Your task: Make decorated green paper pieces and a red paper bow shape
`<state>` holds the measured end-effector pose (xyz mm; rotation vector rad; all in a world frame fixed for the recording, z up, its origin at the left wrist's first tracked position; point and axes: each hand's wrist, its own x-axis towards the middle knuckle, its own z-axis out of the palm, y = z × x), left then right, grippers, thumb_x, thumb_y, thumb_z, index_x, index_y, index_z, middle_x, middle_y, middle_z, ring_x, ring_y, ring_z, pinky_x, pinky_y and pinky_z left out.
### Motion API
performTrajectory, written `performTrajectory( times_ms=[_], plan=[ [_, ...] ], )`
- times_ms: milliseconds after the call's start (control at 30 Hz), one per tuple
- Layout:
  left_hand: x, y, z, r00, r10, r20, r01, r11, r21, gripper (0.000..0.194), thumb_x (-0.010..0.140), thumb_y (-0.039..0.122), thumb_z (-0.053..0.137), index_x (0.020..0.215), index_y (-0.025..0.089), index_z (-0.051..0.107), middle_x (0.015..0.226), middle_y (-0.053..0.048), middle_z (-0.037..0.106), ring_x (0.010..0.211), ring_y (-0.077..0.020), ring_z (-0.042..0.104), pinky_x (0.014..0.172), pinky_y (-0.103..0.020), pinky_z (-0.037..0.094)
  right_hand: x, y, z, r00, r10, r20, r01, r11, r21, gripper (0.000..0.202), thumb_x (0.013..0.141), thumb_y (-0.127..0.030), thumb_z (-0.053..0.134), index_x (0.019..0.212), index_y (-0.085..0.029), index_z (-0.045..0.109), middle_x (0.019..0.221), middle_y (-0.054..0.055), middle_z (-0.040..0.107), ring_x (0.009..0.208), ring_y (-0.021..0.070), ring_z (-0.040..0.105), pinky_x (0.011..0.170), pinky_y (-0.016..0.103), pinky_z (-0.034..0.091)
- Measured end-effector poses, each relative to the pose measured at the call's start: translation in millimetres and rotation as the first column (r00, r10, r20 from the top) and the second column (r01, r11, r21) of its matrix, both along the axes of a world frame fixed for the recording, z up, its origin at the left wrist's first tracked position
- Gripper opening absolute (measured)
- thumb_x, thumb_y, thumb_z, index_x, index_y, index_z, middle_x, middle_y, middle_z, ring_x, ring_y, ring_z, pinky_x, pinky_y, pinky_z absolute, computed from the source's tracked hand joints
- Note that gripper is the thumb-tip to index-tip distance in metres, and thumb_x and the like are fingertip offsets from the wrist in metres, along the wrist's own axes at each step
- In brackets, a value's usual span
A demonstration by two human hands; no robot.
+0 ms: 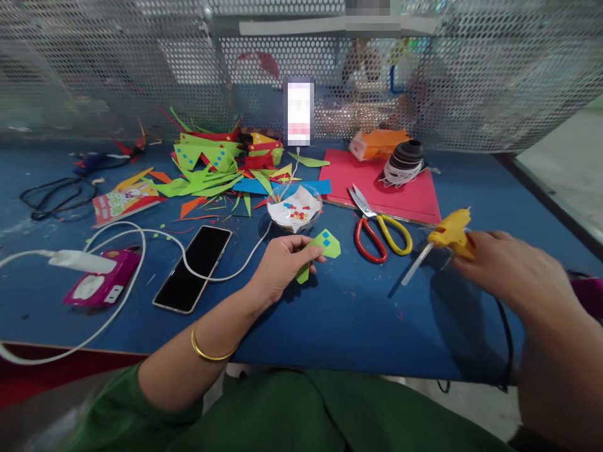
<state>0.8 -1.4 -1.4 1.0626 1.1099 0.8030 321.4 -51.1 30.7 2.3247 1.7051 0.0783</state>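
Between the thumb and fingers of my left hand [282, 263] is a light green paper cutout [332, 245] with small blue squares stuck on it. Part of the cutout is hidden behind my fingers. My right hand [504, 263] is closed around a yellow hot glue gun [450, 232], with a clear glue stick jutting from it toward the lower left. Just beyond my left hand stands a clear bowl [316, 215] lined with white paper, holding tiny coloured paper bits. Scissors [370, 220] with one red and one yellow handle lie between my hands, blades pointing away.
Red sheets [339, 182] lie at the back right under a black-and-white cone [405, 163]. Green paper masks [207, 154] and scraps pile up at back left. A phone [193, 270], a white cable and a purple extension box [101, 282] occupy the left. A perforated metal screen [188, 63] stands behind.
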Motion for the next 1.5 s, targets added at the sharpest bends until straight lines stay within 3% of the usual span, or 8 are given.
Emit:
performTrajectory(
  times_ms=[233, 367, 433, 500, 567, 667, 900, 1500],
  plan=[
    [-1, 2, 0.2, 1.000, 0.010, 0.010, -0.009, 0.999, -0.033, 0.016, 0.071, 0.032, 0.080, 0.068, 0.018, 0.072, 0.071, -0.006, 0.074, 0.051, -0.0084, 0.056, 0.045, -0.020, 0.042, 11, -9, -5.6, 0.992, 0.075, 0.098, -0.091, 0.981, 0.174, 0.033, 0.090, -0.042, 0.052, 0.103, -0.017, 0.069, 0.101, 0.023, 0.069, 0.083, 0.0323, 0.064, 0.065, 0.041, 0.042],
    [-2, 3, -1.5, 1.000, 0.013, 0.012, -0.013, 1.000, -0.028, 0.015, 0.072, 0.033, 0.080, 0.071, 0.019, 0.074, 0.073, -0.006, 0.075, 0.053, -0.0095, 0.058, 0.047, -0.021, 0.046, 9, -23, -2.3, 0.978, 0.050, -0.205, 0.049, 0.890, 0.454, 0.030, 0.085, -0.040, 0.060, 0.109, -0.023, 0.067, 0.106, 0.022, 0.070, 0.091, 0.0349, 0.066, 0.061, 0.044, 0.043],
    [-2, 3, -2.0, 1.000, 0.012, 0.025, -0.011, 0.999, -0.036, 0.015, 0.073, 0.033, 0.080, 0.074, 0.019, 0.075, 0.076, -0.007, 0.076, 0.054, -0.0094, 0.060, 0.048, -0.021, 0.046, -7, -28, -0.9, 0.843, 0.173, -0.509, 0.163, 0.820, 0.549, 0.018, 0.085, -0.038, 0.061, 0.099, -0.028, 0.068, 0.098, 0.014, 0.073, 0.089, 0.0329, 0.068, 0.060, 0.043, 0.046],
    [-2, 4, -2.2, 0.999, 0.023, 0.039, -0.021, 0.999, -0.050, 0.016, 0.072, 0.033, 0.080, 0.075, 0.018, 0.076, 0.077, -0.007, 0.076, 0.054, -0.0089, 0.060, 0.049, -0.020, 0.047, -32, -30, -0.6, 0.592, 0.353, -0.725, 0.176, 0.821, 0.543, 0.010, 0.088, -0.036, 0.064, 0.094, -0.030, 0.070, 0.095, 0.010, 0.074, 0.087, 0.0294, 0.070, 0.069, 0.043, 0.053],
    [-2, 5, -2.1, 0.997, 0.046, 0.057, -0.042, 0.997, -0.067, 0.016, 0.071, 0.032, 0.081, 0.076, 0.017, 0.076, 0.078, -0.007, 0.077, 0.053, -0.0082, 0.060, 0.049, -0.020, 0.046, -60, -28, -2.4, 0.332, 0.488, -0.807, 0.009, 0.854, 0.520, 0.014, 0.090, -0.034, 0.064, 0.102, -0.032, 0.070, 0.099, 0.007, 0.075, 0.092, 0.0278, 0.071, 0.078, 0.042, 0.057],
    [-3, 6, -1.9, 0.995, 0.073, 0.074, -0.067, 0.995, -0.079, 0.015, 0.070, 0.030, 0.081, 0.076, 0.017, 0.077, 0.073, -0.005, 0.076, 0.051, -0.0080, 0.059, 0.048, -0.020, 0.045, -89, -25, -9.8, 0.208, 0.468, -0.859, -0.154, 0.883, 0.444, 0.019, 0.092, -0.031, 0.062, 0.110, -0.034, 0.067, 0.097, 0.003, 0.074, 0.080, 0.0225, 0.071, 0.071, 0.036, 0.058],
    [-4, 7, -3.1, 0.998, 0.062, 0.025, -0.060, 0.995, -0.081, 0.013, 0.074, 0.029, 0.078, 0.079, 0.018, 0.077, 0.052, 0.000, 0.066, 0.044, -0.0096, 0.056, 0.042, -0.020, 0.039, -94, -24, -30.3, 0.246, 0.557, -0.793, -0.235, 0.828, 0.509, 0.008, 0.090, -0.025, 0.061, 0.096, -0.030, 0.063, 0.090, 0.003, 0.072, 0.074, 0.0210, 0.070, 0.056, 0.031, 0.051],
    [1, 1, 10.7, 0.992, 0.038, -0.119, -0.048, 0.995, -0.088, 0.011, 0.081, 0.025, 0.075, 0.086, 0.015, 0.073, 0.060, 0.002, 0.070, 0.046, -0.0063, 0.057, 0.043, -0.015, 0.040, -99, -22, -33.9, 0.397, 0.710, -0.581, -0.428, 0.704, 0.567, 0.006, 0.097, -0.030, 0.052, 0.094, -0.025, 0.052, 0.081, 0.000, 0.065, 0.061, 0.0138, 0.065, 0.050, 0.025, 0.046]
  ],
)
